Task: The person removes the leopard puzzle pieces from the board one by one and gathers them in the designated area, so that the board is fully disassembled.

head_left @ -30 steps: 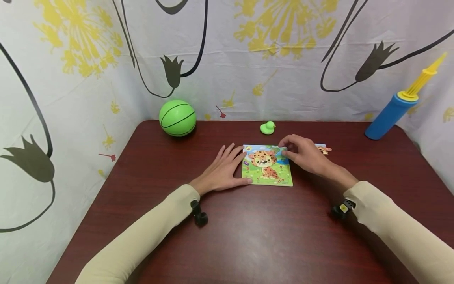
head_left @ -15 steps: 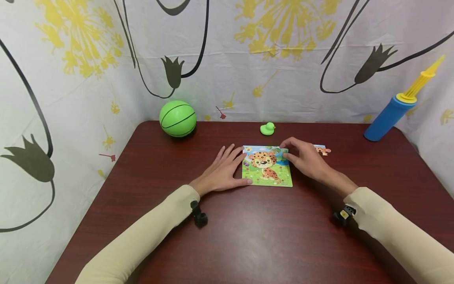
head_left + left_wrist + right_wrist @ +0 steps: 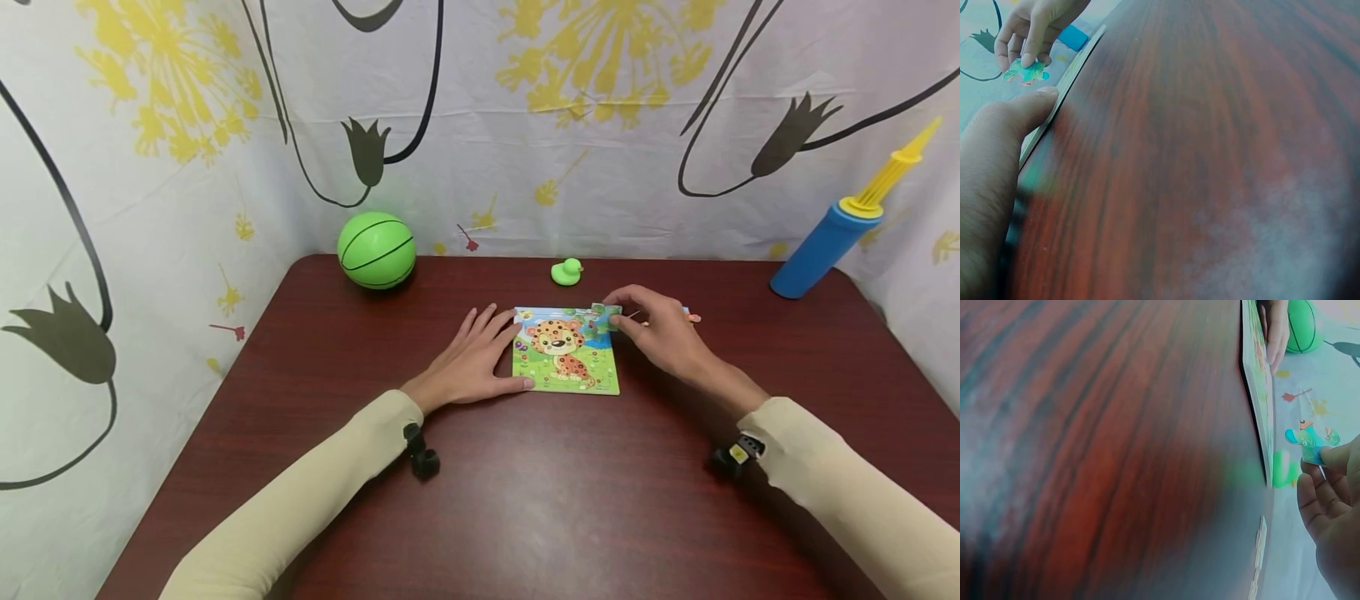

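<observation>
A square jigsaw puzzle (image 3: 562, 358) with a spotted leopard cub lies on the dark table. My left hand (image 3: 465, 367) rests spread along its left side, thumb on the lower left corner and fingertips on the upper left edge. Over the puzzle's upper right corner, my right hand (image 3: 667, 337) pinches a green and blue puzzle piece (image 3: 602, 317) between thumb and fingers. The right wrist view shows this puzzle piece (image 3: 1310, 444) raised above the board, with an orange patch on one tab. Loose puzzle pieces (image 3: 1260, 547) lie beyond the board, mostly hidden behind my right hand in the head view.
A green ball (image 3: 377, 250) sits at the table's back left. Behind the puzzle is a small green rubber duck (image 3: 566, 272). A blue and yellow hand pump (image 3: 821, 254) stands at the back right. A patterned cloth (image 3: 480, 142) hangs behind the table (image 3: 517, 500).
My right hand has lifted the green and blue piece off the puzzle's upper right corner and shifted slightly right. My left hand has stayed in place.
</observation>
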### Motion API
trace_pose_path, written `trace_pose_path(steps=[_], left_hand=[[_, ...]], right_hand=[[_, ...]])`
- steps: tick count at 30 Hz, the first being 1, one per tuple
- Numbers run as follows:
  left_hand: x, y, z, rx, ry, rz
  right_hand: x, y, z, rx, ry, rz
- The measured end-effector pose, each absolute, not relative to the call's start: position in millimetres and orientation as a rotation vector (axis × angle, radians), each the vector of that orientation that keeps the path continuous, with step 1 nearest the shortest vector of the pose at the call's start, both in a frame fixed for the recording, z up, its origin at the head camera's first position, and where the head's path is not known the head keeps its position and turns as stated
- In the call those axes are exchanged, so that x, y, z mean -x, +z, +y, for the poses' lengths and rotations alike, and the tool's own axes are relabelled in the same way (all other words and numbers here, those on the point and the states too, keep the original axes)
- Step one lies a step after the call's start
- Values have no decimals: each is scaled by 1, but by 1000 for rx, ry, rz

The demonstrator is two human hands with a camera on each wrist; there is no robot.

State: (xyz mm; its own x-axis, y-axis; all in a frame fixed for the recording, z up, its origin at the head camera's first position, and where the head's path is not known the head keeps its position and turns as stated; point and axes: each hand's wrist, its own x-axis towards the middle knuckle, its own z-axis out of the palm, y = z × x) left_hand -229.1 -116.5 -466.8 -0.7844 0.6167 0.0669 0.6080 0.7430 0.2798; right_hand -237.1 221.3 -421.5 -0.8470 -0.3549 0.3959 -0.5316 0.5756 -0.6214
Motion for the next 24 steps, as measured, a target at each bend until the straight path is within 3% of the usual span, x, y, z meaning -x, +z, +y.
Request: trace_pose_path(steps=[24], left_hand=[[229, -467, -116, -1022, 448, 2901]], right_hand=[[240, -428, 262, -561, 1072, -2594]])
